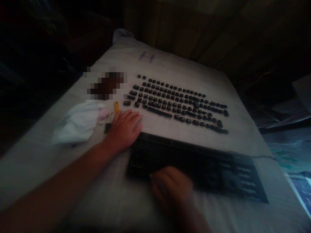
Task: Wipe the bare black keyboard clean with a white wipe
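Observation:
A black keyboard base [167, 155] with its keycaps off lies across the near part of the table. My left hand [125, 129] rests flat at its upper left corner, fingers stretched out and palm down. Just beyond those fingers is the yellow handle of a small tool [116, 106], whose other end is hidden. My right hand [171, 186], smeared by motion, is closed at the keyboard base's near edge; whatever its fingers may hold cannot be made out. Loose black keycaps [167, 96] lie in rows behind the base, with the long space bar [159, 112] among them.
A crumpled white cloth [77, 121] lies left of my left hand. Behind it sits a pixelated dark reddish patch [107, 84]. The keyboard's cable [262, 157] runs off to the right. A pale cloth [184, 64] covers the table, and the surroundings are dark.

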Demonstrator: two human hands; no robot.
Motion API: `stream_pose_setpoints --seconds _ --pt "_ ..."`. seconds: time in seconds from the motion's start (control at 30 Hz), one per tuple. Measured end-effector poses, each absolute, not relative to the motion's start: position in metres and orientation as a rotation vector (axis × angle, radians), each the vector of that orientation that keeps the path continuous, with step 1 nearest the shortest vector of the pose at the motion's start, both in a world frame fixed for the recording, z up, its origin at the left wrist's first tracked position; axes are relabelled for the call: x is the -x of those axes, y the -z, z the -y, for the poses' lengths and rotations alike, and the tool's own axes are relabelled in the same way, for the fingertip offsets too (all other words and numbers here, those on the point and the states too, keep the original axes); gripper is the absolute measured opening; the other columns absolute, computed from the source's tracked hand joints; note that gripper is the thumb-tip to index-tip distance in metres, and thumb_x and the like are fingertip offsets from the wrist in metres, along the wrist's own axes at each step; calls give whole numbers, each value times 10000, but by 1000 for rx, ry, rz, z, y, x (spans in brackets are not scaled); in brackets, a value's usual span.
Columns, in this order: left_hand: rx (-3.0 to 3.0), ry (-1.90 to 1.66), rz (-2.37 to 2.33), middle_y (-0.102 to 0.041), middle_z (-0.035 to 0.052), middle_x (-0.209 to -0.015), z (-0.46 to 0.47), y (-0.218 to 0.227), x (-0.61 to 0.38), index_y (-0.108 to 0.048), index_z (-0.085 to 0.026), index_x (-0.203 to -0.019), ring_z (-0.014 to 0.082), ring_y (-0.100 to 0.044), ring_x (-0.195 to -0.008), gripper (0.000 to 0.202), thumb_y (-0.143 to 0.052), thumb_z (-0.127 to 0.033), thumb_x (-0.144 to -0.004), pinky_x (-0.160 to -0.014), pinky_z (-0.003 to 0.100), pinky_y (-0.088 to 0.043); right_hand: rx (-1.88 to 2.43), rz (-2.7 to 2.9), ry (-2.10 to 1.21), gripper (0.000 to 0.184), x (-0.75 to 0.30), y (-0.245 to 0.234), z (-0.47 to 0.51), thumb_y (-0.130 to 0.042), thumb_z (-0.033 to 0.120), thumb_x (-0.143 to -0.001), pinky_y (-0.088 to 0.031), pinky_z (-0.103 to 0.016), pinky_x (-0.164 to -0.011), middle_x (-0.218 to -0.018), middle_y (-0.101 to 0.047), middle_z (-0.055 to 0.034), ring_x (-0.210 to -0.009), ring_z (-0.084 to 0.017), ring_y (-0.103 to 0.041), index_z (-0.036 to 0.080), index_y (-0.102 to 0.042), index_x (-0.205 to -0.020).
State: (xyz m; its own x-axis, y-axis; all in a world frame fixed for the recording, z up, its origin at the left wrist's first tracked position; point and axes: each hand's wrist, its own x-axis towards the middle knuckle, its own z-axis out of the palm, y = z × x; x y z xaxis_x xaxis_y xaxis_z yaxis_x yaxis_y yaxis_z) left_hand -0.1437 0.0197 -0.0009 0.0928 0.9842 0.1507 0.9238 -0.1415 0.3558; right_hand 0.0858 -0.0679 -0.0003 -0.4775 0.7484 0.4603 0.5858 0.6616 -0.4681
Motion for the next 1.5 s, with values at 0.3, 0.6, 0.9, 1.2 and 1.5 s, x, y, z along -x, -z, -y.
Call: stream_pose_setpoints --seconds 0.3,0.6,0.9,1.2,1.5 --pt "-2183 -501 -1944 -600 120 -1456 -20 -1 143 -579 -162 -1359 334 -450 -1426 515 -322 -406 -984 -1214 601 -253 1060 2228 -375 269 -84 2 66 -506 160 -951 -377 -281 -553 -659 -611 -19 -587 -148 -539 197 -675 -745" --pt "-2176 -486 -1940 -596 119 -1461 -21 -3 142 -578 -157 -1361 332 -447 -1430 510 -334 -397 -984 -1219 592 -252 1061 2236 -410 269 -86 3 67 -501 172 -959 -374 -279 -572 -674 -616 -21 -603 -150 -547 190 -677 -756" --pt "-2171 -486 -1946 -595 115 -1462 -21 -2 142 -577 -170 -1367 328 -443 -1432 510 -333 -401 -982 -1218 597 -249 1071 2219 -386 284 -84 1 66 -493 180 -980 -382 -285 -579 -680 -623 -27 -605 -151 -552 191 -669 -757" --pt "-2182 -505 -1943 -605 116 -1451 -20 -1 143 -586 -168 -1352 330 -453 -1423 510 -326 -407 -984 -1209 596 -264 1078 2219 -374 275 -84 3 67 -496 172 -966 -375 -288 -571 -666 -613 -24 -600 -153 -545 189 -678 -760" --pt "-2190 -510 -1941 -604 114 -1452 -20 -1 143 -582 -172 -1356 326 -451 -1425 515 -318 -417 -988 -1210 589 -266 1082 2212 -394 303 -83 -1 66 -487 178 -960 -361 -283 -561 -646 -599 -22 -582 -149 -529 196 -657 -709"
